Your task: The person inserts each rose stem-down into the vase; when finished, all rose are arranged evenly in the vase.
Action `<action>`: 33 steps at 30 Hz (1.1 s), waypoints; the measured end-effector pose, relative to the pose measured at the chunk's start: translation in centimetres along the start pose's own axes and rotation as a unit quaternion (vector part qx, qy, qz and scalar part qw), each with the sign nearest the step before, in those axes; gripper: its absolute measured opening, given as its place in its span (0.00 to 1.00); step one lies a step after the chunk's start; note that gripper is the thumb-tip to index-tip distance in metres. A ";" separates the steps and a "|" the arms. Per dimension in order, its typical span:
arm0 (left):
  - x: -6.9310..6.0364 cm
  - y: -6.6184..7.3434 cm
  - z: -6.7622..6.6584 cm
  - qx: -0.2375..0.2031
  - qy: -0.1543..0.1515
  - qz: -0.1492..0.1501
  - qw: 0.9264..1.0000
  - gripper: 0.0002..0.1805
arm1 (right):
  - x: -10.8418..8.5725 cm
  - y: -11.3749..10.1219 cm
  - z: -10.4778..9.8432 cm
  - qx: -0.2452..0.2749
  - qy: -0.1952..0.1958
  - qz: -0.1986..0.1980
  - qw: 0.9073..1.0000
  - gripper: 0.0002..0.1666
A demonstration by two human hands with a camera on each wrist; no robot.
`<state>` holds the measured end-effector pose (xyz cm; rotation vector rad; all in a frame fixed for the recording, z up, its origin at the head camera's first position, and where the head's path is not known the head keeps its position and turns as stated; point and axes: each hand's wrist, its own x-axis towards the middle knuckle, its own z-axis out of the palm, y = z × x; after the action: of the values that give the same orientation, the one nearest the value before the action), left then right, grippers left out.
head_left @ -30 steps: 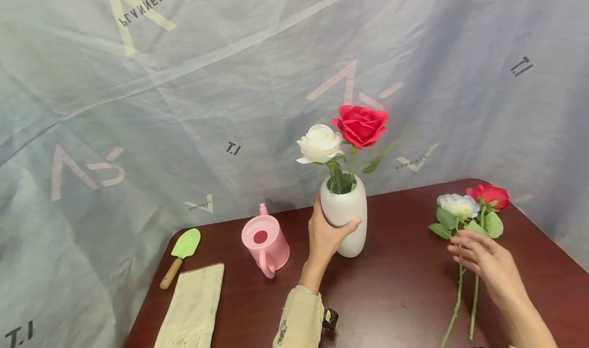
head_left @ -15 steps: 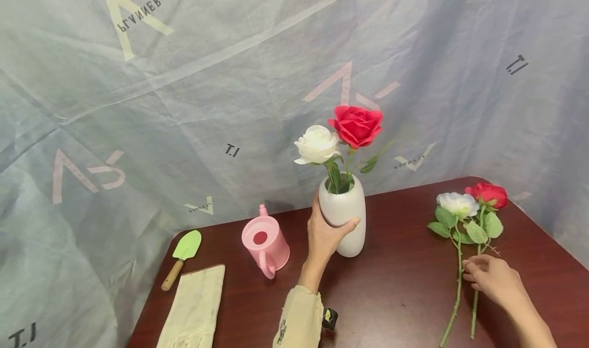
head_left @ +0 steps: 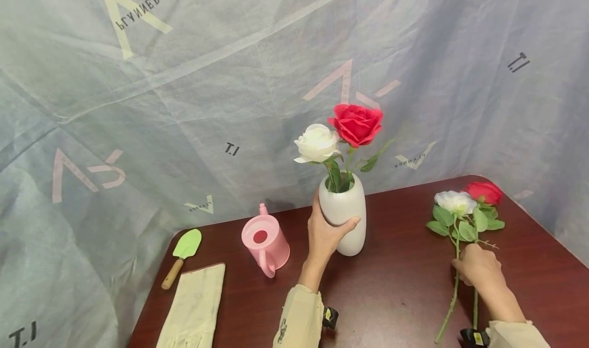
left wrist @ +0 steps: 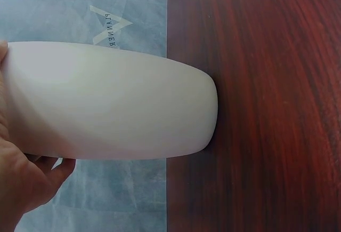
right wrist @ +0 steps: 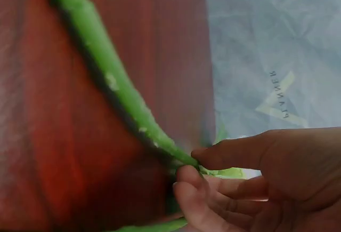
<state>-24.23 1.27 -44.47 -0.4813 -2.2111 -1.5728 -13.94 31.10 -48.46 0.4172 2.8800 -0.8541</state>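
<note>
My left hand (head_left: 324, 233) grips a white vase (head_left: 352, 220) round its side, and the vase stands on the table. A white rose (head_left: 317, 143) and a red rose (head_left: 356, 125) stand in its mouth. In the left wrist view, the vase (left wrist: 117, 104) fills the middle, with the left hand (left wrist: 26, 178) at its edge. On the right, my right hand (head_left: 483, 269) pinches the stem of a lying white flower (head_left: 455, 203) between thumb and fingers. Beside it lies a second red rose (head_left: 483, 192), its stem partly hidden by that hand. The pinched green stem (right wrist: 122, 88) shows closely in the right wrist view.
A pink watering can (head_left: 267, 243) stands left of the vase. Farther left lie a green trowel (head_left: 186, 246) with a wooden handle and a pale cloth glove (head_left: 195, 302). Behind the brown table (head_left: 391, 297) hangs a grey printed sheet (head_left: 207, 108).
My right hand has come down onto the stems and now pinches the white flower's stem. Both lying flowers have shifted slightly, and the red one has turned. The left hand still holds the vase.
</note>
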 end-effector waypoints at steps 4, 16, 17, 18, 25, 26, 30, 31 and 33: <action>0.1 0.0 0.0 0.002 -0.002 -0.006 1.000 0.55 | 0.3 0.4 0.2 0.080 -0.006 -0.010 0.997 0.14; 0.0 0.0 -0.2 0.006 0.005 0.005 1.000 0.55 | -0.2 1.6 1.5 0.441 -0.108 -0.041 0.890 0.17; 0.0 0.0 -0.2 0.006 0.004 0.005 1.000 0.55 | -0.2 1.6 1.6 0.465 -0.111 -0.052 0.877 0.16; 0.0 0.0 -0.2 0.006 0.004 0.007 1.000 0.55 | -0.3 1.6 1.7 0.488 -0.115 -0.063 0.863 0.14; 0.0 0.0 -0.1 0.008 0.005 0.017 1.000 0.56 | -0.6 0.2 2.2 0.621 -0.146 -0.105 0.763 0.10; 0.0 0.0 -0.1 0.008 0.005 0.018 1.000 0.56 | -0.6 0.0 2.2 0.632 -0.151 -0.113 0.751 0.11; 0.0 0.0 -0.1 0.004 0.004 0.018 1.000 0.56 | -0.6 -0.8 2.3 0.657 -0.170 -0.151 0.719 0.15; 0.0 0.0 -0.1 0.002 0.003 0.016 1.000 0.56 | -0.6 -0.9 2.2 0.658 -0.174 -0.159 0.715 0.15; 0.0 -0.1 0.0 0.000 0.002 0.013 1.000 0.56 | -0.6 -1.3 2.1 0.656 -0.177 -0.174 0.713 0.15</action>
<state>-24.27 1.21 -44.50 -0.5050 -2.1932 -1.5577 -13.64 28.77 -49.47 -0.2436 1.5223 -2.5806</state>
